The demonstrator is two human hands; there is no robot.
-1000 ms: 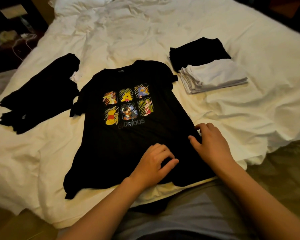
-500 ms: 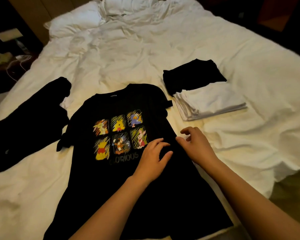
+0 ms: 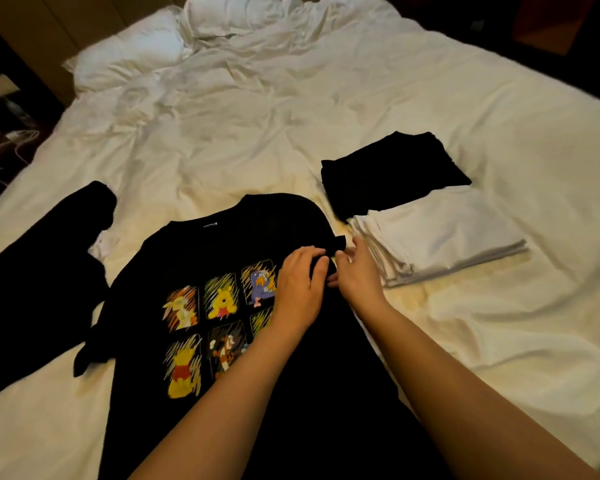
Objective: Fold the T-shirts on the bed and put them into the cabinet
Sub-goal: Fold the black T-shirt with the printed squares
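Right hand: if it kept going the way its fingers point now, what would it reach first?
The right hand points up and away along the printed black T-shirt's sleeve edge. Straight on, it would likely brush the near corner of the folded white stack, then the folded black shirt behind; depth is uncertain.

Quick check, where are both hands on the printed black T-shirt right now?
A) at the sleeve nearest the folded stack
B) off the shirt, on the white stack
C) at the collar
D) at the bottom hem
A: the left hand and right hand meet at the sleeve of the printed black T-shirt, beside the folded stack.
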